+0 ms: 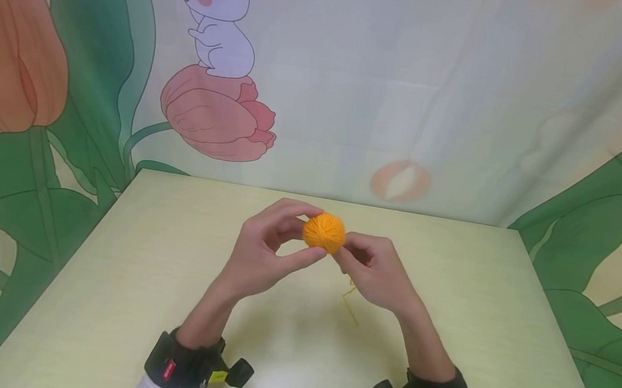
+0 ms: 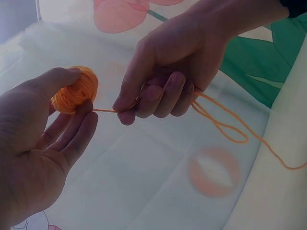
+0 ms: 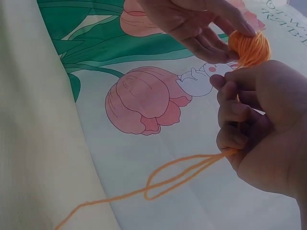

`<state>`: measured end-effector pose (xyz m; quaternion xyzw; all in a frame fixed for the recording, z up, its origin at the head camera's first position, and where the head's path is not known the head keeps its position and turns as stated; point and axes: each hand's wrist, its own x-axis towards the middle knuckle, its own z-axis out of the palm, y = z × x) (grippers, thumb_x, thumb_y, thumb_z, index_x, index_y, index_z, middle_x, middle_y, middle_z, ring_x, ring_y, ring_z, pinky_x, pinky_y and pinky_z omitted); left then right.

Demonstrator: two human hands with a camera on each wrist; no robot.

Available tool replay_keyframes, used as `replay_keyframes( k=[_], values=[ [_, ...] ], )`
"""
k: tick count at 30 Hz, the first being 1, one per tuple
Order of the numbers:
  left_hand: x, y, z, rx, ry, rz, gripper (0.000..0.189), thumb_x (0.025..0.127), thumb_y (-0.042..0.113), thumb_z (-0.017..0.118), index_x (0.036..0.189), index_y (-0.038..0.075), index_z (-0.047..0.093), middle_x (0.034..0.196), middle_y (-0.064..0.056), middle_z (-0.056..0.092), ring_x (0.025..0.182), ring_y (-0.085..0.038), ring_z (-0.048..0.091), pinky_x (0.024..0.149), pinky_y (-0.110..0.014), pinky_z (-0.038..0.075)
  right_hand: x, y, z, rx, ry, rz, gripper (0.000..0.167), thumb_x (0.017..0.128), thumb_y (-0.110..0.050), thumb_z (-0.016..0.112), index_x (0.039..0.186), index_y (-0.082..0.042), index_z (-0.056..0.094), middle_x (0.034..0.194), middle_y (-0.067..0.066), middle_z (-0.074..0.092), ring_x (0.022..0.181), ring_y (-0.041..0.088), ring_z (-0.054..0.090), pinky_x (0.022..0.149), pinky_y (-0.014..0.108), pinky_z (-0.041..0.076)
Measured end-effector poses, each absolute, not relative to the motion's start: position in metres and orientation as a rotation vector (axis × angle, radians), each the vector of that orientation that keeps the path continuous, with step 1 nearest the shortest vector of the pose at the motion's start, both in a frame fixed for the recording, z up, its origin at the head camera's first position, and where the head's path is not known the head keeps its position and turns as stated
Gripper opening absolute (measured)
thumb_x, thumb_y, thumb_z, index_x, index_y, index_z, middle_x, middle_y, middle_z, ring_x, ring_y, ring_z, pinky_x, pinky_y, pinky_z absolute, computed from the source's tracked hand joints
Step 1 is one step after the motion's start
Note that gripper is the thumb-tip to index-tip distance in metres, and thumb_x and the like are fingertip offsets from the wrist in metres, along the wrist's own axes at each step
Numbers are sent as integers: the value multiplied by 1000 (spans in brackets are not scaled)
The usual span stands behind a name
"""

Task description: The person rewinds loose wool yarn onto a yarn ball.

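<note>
Above the table, a small ball of orange yarn [image 1: 324, 232] is held between the thumb and fingers of my left hand [image 1: 265, 248]. Close beside it, my right hand [image 1: 379, 269] pinches the strand coming off the ball, its other fingers curled in. In the left wrist view a short taut length of yarn runs from the ball [image 2: 76, 91] to the right thumb and forefinger. Loops of loose yarn [image 3: 177, 177] come out below the curled right fingers, and a tail trails away toward the table. The inside of the right palm is hidden.
The pale table [image 1: 136, 253] spreads under both hands. Behind it hangs a cloth [image 1: 340, 99] printed with tulips, leaves and a white rabbit. Black bands [image 1: 185, 361] with small cameras are worn on both wrists.
</note>
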<state>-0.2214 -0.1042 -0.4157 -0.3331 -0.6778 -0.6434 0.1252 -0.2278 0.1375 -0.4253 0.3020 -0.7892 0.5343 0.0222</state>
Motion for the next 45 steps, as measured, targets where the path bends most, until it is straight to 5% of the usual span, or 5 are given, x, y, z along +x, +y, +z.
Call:
replay_keyframes(
  k=[17,45],
  values=[
    [-230,-104,-425,-774,-2029,-1739,55,87,-1,96,135,7,71,129,-8,77,99,-20,83,100,-29,70,-212,139,-411,1059,-2406,1419,10,106,-5,77,106,-10,86,76,-3,68,63,5,53,59,21,50],
    [-232,-100,-430,-1140,-2240,-1674,49,87,5,98,129,12,74,123,-5,80,98,-14,84,97,-33,72,-198,158,-390,984,-2171,1524,20,96,14,78,105,-3,84,87,9,79,57,10,45,49,22,41]
  ],
)
